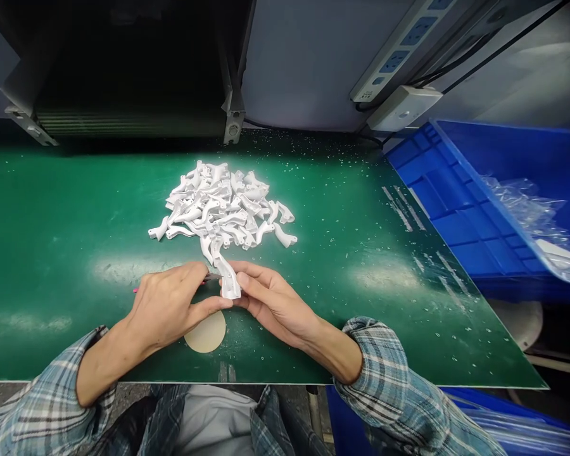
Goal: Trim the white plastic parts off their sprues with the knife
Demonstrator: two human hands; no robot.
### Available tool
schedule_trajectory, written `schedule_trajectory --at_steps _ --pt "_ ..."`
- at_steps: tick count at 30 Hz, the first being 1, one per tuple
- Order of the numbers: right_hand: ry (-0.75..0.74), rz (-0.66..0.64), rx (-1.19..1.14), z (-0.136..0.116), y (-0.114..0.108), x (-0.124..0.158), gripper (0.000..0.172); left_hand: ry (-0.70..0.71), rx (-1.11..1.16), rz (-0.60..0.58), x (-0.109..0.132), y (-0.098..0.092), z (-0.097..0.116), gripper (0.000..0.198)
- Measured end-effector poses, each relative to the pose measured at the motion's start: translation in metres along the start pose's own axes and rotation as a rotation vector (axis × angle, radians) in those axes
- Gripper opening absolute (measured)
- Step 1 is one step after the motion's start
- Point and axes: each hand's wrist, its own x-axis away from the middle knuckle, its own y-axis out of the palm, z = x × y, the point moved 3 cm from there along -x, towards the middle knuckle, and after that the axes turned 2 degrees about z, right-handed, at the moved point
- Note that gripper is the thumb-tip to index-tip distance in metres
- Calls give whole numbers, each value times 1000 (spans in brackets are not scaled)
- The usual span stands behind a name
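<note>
A curved white plastic part [228, 277] is pinched between the thumb and fingers of my right hand [282, 307], its wider end toward me. My left hand [166, 301] is closed round a slim tool with a grey metal blade [213, 277]; a pinkish-red end pokes out on the far side of the palm. The blade lies against or right beside the held part. My left thumb reaches to the part's lower end. Most of the tool is hidden by the hand. Just beyond, a heap of similar white plastic parts [218, 202] lies on the green table [337, 253].
A round beige disc [206, 332] lies on the table under my left wrist. On the right stands a blue crate [456, 190] with clear plastic bags. A dark metal-framed unit [133, 76] stands at the back left. Small white shavings dot the tabletop. A power strip [399, 54] hangs behind.
</note>
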Motion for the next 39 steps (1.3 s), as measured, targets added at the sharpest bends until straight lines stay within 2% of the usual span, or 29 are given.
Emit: schedule_trajectory --at_steps 10,12,14,16,17,18,20,22,23,25,28,30,32,35,39 --pt "-32 9 129 -5 -4 2 30 -155 591 -391 -4 -1 -1 51" --pt "-36 18 121 -6 -5 1 29 -220 649 -357 -7 -6 -12 51" --pt "-36 25 84 -8 -6 -1 29 -343 492 -153 -11 -16 -35 43" --pt "-39 21 19 -10 -5 -2 30 -488 172 78 -13 -27 -64 33" --pt "-41 18 -10 -11 -5 -3 31 -549 26 116 -14 -29 -77 31" --pt "-47 20 -28 -11 -5 -3 31 -593 -67 89 -14 -29 -87 33" --pt "-67 43 -10 -11 -7 -4 30 -632 -152 -40 -14 -23 -103 39" --pt "-88 68 96 -9 -10 -4 25 -623 -172 -151 -13 -18 -110 39" --pt "-109 73 175 -9 -11 -4 24 -613 -175 -165 -13 -17 -110 36" --pt "-193 81 388 -10 -12 -3 22 -597 -134 -108 -13 -21 -106 31" --pt "-501 130 798 -16 -9 0 22 -559 132 23 -15 -27 -85 35" --pt "-738 146 1037 -20 -5 3 29 -479 404 -31 -17 -22 -60 40" --pt "-890 105 1189 -19 -2 4 32 -388 618 -133 -17 -14 -33 40" --pt "-951 21 1269 -17 -3 5 26 -345 715 -152 -13 -3 -6 38" --pt "-926 6 1199 -15 -6 7 27 -224 691 -56 -6 -1 -2 31"
